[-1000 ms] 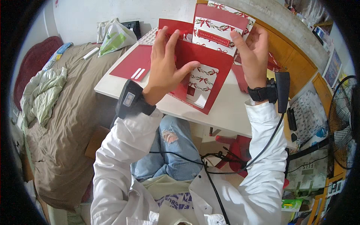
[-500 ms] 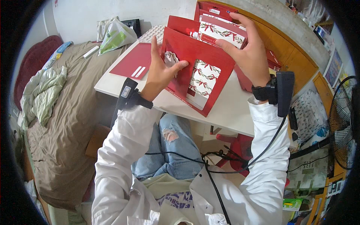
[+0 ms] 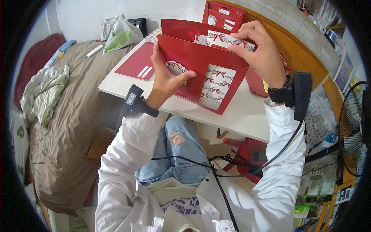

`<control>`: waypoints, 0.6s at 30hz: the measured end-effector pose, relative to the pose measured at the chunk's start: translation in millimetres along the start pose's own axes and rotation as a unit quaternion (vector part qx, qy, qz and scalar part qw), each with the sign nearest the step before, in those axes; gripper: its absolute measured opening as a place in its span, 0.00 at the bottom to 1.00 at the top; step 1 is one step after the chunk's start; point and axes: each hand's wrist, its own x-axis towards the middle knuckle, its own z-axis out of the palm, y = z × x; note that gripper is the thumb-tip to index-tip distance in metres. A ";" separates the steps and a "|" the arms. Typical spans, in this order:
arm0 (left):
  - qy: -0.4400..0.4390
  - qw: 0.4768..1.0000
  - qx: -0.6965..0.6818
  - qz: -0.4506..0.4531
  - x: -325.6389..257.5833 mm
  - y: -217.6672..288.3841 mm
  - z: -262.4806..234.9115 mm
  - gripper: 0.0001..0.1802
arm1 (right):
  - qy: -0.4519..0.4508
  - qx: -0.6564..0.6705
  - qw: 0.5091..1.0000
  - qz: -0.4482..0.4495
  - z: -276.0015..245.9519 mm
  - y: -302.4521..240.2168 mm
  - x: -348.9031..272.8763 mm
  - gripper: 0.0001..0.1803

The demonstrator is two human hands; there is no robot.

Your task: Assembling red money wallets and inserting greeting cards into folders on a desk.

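Note:
A red cardboard box [image 3: 195,52] with an open top and cut-out windows is held tilted above the near part of the table. My left hand [image 3: 168,81] grips its left side, with the thumb across the front panel. Stacked cards with a ribbon-and-garland pattern [image 3: 226,37] stick out of the top. My right hand [image 3: 259,54] pinches them at their upper right corner. More of the same pattern shows through the right window. Behind the left window is a scalloped white piece [image 3: 176,68], partly covered by my left hand.
On the white table [image 3: 123,86] lies a flat red sheet [image 3: 133,62] with two white slots. Another red box [image 3: 227,16] stands at the back, and red pieces [image 3: 256,82] lie under my right wrist. A bed [image 3: 73,127] is left, a fan [image 3: 353,127] right; black cables [image 3: 185,159] cross my lap.
The patterned cards have sunk deeper into the red box, and my right hand now pinches their corner instead of spanning them. The box has turned a little more level.

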 end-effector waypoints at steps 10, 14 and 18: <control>0.012 1.000 0.019 -0.001 -0.5 -1.9 -0.9 0.69 | -0.106 -0.117 0.987 -0.039 -13.0 -7.3 -2.1 0.12; 0.015 0.998 0.054 -0.001 -0.5 0.2 0.3 0.69 | -0.113 -0.231 0.955 -0.146 -20.3 -15.0 2.0 0.10; 0.021 1.000 0.022 0.003 -1.4 5.3 2.3 0.68 | -0.120 -0.216 0.960 -0.131 -18.5 -17.2 2.3 0.07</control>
